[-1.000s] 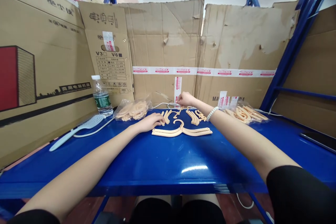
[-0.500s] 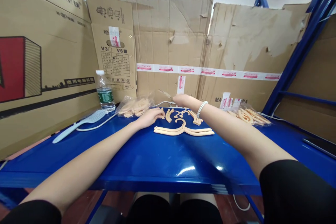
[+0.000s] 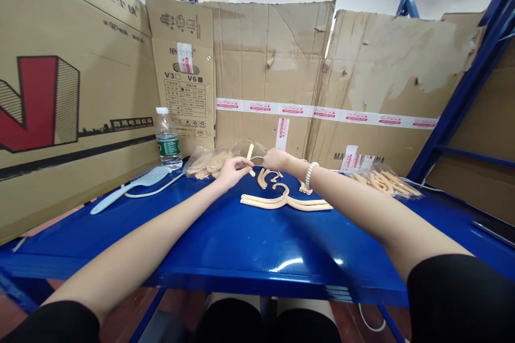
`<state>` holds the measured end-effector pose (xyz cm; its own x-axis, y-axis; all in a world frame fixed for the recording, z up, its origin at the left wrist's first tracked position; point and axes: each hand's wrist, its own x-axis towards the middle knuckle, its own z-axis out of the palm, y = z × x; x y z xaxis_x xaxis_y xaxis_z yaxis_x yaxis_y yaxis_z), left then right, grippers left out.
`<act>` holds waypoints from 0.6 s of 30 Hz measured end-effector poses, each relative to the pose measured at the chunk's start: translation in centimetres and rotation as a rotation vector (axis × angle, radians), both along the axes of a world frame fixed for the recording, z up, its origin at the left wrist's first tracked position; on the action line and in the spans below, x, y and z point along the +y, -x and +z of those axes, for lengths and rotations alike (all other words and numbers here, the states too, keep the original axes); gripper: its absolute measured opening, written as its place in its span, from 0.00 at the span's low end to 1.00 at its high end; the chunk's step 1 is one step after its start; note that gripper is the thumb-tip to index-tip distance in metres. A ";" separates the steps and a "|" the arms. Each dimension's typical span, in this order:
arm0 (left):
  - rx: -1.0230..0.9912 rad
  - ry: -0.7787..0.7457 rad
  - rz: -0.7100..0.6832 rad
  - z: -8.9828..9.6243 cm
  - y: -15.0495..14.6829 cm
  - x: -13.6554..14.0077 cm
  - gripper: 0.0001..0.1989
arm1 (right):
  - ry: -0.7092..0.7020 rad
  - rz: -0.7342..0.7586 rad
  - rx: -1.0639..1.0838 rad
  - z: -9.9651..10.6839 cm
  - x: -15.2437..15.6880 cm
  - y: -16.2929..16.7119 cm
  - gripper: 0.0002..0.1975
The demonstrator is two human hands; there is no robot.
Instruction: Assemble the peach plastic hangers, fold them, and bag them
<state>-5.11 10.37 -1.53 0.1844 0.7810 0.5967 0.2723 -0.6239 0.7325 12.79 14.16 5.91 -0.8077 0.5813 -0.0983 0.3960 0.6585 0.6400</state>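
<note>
My left hand (image 3: 235, 171) pinches a beige hanger arm (image 3: 250, 152) that stands up from its fingertips. Just to the right, my right hand (image 3: 277, 159) is closed, with a crumpled clear plastic bag (image 3: 257, 144) at its fingers. Below both hands lies a beige hanger (image 3: 286, 202), its hook upward and its two arms spread. Small hooks (image 3: 276, 177) and a stack of curved hanger arms (image 3: 262, 178) lie behind it. More curved arms (image 3: 304, 187) are partly hidden by my right wrist.
Bags of beige pieces lie at left (image 3: 211, 162) and right (image 3: 384, 181). A water bottle (image 3: 168, 142) and a light blue hairbrush (image 3: 132, 186) are at the left, a phone (image 3: 494, 231) at the right edge. Cardboard (image 3: 265, 75) walls the back of the blue table (image 3: 225, 246).
My left hand has raised a hanger arm upright beside the right hand. My right hand has lowered slightly and now covers more of the pieces behind it. The view has shifted a little.
</note>
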 end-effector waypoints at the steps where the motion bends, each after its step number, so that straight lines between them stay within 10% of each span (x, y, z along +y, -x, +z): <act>1: -0.047 0.023 0.002 0.0 -0.1 0.0 0.08 | -0.020 -0.007 0.001 0.0 -0.2 -0.5 0.11; 18: -0.611 0.339 -0.076 0.8 -2.5 -2.3 0.13 | 0.135 -0.222 0.777 2.3 -1.3 -2.7 0.09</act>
